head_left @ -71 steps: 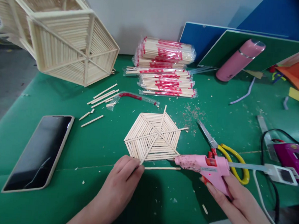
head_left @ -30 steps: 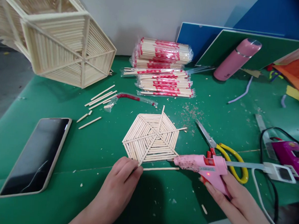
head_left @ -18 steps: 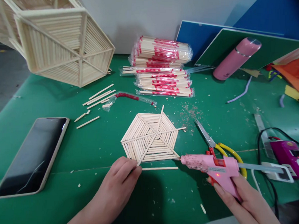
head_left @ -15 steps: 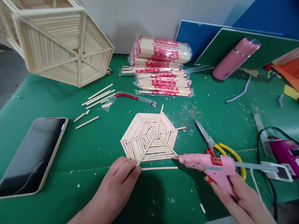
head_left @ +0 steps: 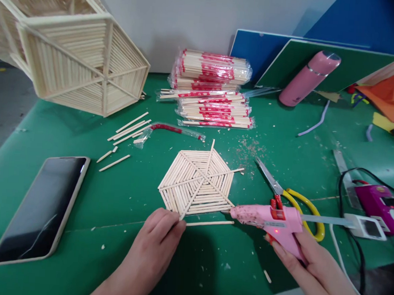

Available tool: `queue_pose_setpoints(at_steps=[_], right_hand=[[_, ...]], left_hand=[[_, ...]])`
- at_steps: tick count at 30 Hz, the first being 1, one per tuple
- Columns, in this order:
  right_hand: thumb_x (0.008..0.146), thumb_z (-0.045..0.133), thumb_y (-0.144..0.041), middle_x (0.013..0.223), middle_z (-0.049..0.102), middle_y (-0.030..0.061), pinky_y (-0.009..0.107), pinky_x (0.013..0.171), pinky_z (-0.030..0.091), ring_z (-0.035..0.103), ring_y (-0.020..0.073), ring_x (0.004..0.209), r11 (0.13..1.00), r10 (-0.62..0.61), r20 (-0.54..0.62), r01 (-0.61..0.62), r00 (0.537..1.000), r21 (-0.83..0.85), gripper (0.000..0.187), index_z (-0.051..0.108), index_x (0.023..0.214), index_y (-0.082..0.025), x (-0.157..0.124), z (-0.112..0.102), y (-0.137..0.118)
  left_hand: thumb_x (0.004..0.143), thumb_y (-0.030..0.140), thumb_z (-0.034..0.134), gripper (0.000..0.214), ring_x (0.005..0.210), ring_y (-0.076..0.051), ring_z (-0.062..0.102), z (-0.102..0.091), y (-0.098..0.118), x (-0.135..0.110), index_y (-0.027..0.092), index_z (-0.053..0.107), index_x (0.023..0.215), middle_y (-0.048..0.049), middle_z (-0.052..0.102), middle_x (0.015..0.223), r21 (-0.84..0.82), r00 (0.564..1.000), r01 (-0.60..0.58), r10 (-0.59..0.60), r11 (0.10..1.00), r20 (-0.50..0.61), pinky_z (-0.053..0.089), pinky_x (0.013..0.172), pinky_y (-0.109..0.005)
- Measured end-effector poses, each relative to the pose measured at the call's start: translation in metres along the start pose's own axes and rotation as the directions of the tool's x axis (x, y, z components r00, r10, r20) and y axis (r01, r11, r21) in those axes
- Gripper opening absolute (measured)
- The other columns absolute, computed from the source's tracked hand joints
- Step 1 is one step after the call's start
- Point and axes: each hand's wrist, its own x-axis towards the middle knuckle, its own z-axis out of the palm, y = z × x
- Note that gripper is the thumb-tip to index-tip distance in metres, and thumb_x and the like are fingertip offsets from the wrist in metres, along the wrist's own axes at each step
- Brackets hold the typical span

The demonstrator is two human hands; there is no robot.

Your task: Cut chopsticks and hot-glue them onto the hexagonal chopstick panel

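A flat hexagonal panel of wooden sticks lies on the green table, with crossing spokes and a few stick ends jutting past its edge. My left hand is closed at the panel's near left corner, fingertips pinching around a spoke end. A single wooden stick lies along the near side, its left end beside my thumb; whether I also grip it is hidden. In my right hand is a pink hot glue gun with a clear glue stick in its back and a red light lit. Its nozzle is at the panel's near right edge.
Scissors with yellow handles lie behind the glue gun. A phone is at left, loose sticks beyond it. A large stick-built structure, wrapped chopsticks and a pink flask stand farther back. Cables run at right.
My right hand has brought the glue gun slightly left along the panel's near edge. The gun's red light now shows. My left hand stays at the corner.
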Motion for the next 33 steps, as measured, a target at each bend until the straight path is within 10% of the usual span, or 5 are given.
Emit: queue_pose_setpoints(at_steps=[33], right_hand=[[0.082,0.046,-0.024,0.098,0.065,0.0048,0.021,0.064,0.055,0.065,0.0170,0.078,0.996,-0.068,-0.039,0.066,0.997,-0.053,0.032,0.043,0.114,-0.025,0.001,-0.001,-0.001]], left_hand=[[0.087,0.017,0.036,0.017,0.081,-0.016,0.049,0.000,0.000,0.000,0.017,0.053,0.084,-0.0037,0.053,0.084,0.016,1.000,-0.001,0.000,1.000,0.007,0.042,0.076,-0.030]])
